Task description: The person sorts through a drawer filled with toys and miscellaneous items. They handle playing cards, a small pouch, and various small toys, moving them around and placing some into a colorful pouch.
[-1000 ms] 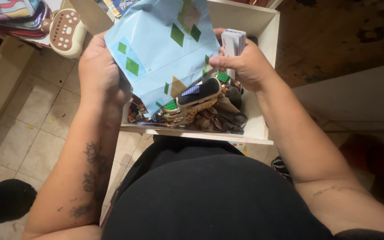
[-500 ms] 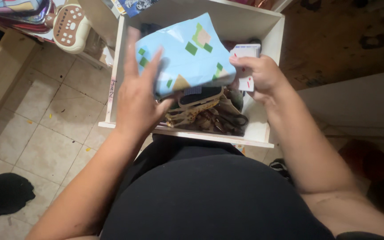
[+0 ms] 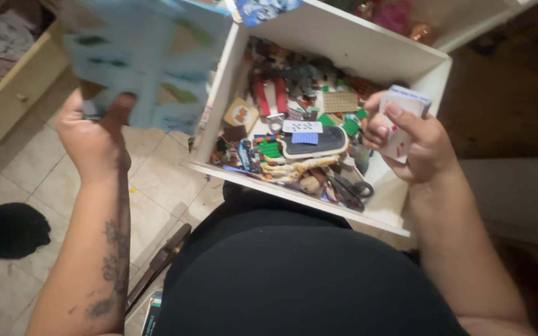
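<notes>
My left hand (image 3: pixel 94 134) grips a light blue paper bag (image 3: pixel 147 59) with green and tan patches, held out to the left over the tiled floor and blurred by motion. My right hand (image 3: pixel 415 140) is closed around a small white box of cards (image 3: pixel 405 112) above the right side of a white open box (image 3: pixel 350 46). The white box rests against my lap and holds several toy bricks, a dark oval toy, a spotted toy animal and black scissors.
A wooden drawer (image 3: pixel 14 87) with cloth inside stands open at the upper left. A black cloth (image 3: pixel 7 230) lies on the beige floor tiles. A dark wooden strip (image 3: pixel 157 264) lies by my left leg. Dark ground shows to the right.
My left hand took hold of the blue bag and swung it left, off the white box, uncovering the toys. My right hand stayed near the box's right wall with the card box.
</notes>
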